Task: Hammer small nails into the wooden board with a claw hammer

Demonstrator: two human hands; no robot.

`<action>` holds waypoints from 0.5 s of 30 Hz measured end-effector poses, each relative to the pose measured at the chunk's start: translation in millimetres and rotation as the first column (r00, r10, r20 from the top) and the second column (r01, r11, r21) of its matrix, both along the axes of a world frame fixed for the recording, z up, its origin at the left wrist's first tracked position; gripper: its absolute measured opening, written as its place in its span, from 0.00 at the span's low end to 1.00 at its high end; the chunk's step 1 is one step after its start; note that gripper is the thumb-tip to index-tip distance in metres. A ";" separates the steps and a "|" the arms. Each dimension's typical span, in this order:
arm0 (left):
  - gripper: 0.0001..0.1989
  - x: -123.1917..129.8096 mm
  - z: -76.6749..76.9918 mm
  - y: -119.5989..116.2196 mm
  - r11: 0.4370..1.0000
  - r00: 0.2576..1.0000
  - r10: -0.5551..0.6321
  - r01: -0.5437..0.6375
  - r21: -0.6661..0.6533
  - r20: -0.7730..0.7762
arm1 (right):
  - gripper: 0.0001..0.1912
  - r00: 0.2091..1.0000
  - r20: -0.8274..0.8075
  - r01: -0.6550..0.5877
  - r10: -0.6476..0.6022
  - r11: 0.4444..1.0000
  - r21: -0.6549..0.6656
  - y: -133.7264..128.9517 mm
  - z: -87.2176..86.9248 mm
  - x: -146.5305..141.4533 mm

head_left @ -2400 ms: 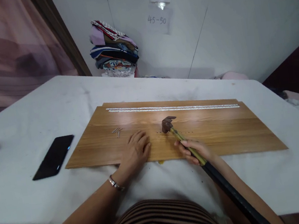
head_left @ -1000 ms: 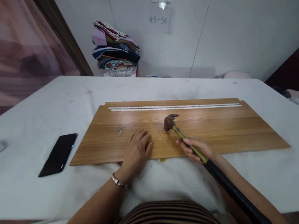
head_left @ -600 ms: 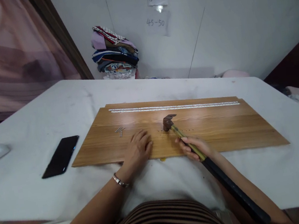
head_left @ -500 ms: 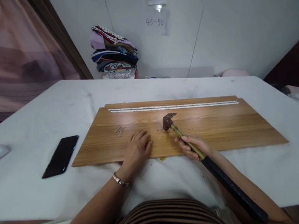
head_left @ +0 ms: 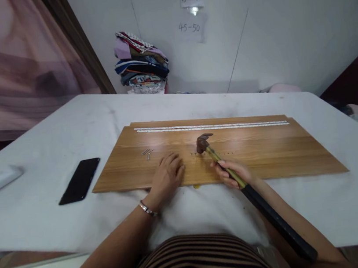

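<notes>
A black rectangular phone [head_left: 79, 181] lies on the white surface [head_left: 44, 148], at 9 o'clock of the brown wood-grain board [head_left: 268, 150]. Slim silver metal nails [head_left: 147, 153] lie on the board's left part. At their 5 o'clock, the left hand [head_left: 167, 173] rests palm down, fingers extended. The rusty-headed claw hammer [head_left: 257, 200] has its head at board centre, contact indeterminable; the handle runs toward 5 o'clock, the right hand's [head_left: 233, 174] fingers gripping its yellow section.
</notes>
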State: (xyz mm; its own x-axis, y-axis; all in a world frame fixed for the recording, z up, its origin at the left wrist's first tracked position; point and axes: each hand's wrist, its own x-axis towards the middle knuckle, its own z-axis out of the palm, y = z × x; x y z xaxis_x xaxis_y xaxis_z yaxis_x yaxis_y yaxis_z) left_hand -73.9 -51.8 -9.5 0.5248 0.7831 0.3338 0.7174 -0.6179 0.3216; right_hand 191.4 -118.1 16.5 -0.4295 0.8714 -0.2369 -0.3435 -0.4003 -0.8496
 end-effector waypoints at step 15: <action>0.12 0.1 0.5 -0.8 1.000 1.000 0.000 0.000 0.003 0.013 | 0.21 1.000 -0.016 0.003 -0.003 1.000 0.006 1.9 0.1 1.6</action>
State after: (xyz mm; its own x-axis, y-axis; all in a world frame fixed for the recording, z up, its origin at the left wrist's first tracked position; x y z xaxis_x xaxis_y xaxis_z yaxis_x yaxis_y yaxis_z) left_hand -73.8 -52.6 -9.0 0.5204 0.7820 0.3432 0.7133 -0.6189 0.3288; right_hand 193.0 -116.2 16.6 -0.4305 0.8743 -0.2242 -0.3586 -0.3936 -0.8464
